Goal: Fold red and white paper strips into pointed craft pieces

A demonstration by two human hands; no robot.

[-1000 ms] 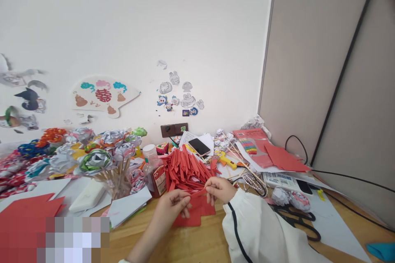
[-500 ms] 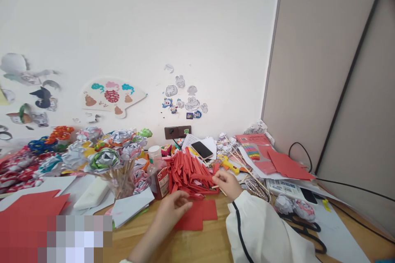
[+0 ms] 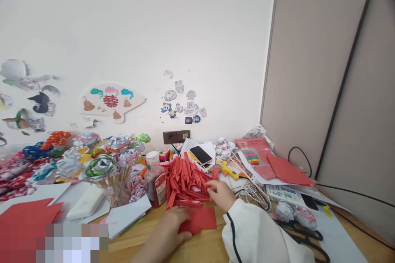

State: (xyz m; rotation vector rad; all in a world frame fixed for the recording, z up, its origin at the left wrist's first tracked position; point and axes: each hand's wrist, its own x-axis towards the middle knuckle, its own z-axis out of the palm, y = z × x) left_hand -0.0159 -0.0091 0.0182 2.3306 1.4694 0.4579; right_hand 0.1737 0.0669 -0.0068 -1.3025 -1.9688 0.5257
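Note:
My left hand (image 3: 176,225) rests at the left edge of flat red paper pieces (image 3: 201,218) on the table, its thumb apart from the curved fingers. My right hand (image 3: 222,195) is at the right side of a heap of folded red paper strips (image 3: 187,176). Its thumb and forefinger are pinched on the end of a red strip, partly hidden by the fingers. Left of the heap stands a bottle (image 3: 156,187) of reddish liquid with a white cap. Behind the heap lies a phone (image 3: 200,155) on white papers.
Paper flowers on sticks (image 3: 100,166) fill a clear cup at left, near a white case (image 3: 86,203) and red sheets (image 3: 26,215). To the right are a yellow glue gun (image 3: 228,170), a bead string (image 3: 254,196), black scissors (image 3: 304,234) and a red packet (image 3: 256,156).
My left hand has come down onto the left edge of the red paper pieces. My right hand has moved slightly left and down, against the heap. The view has tilted a little.

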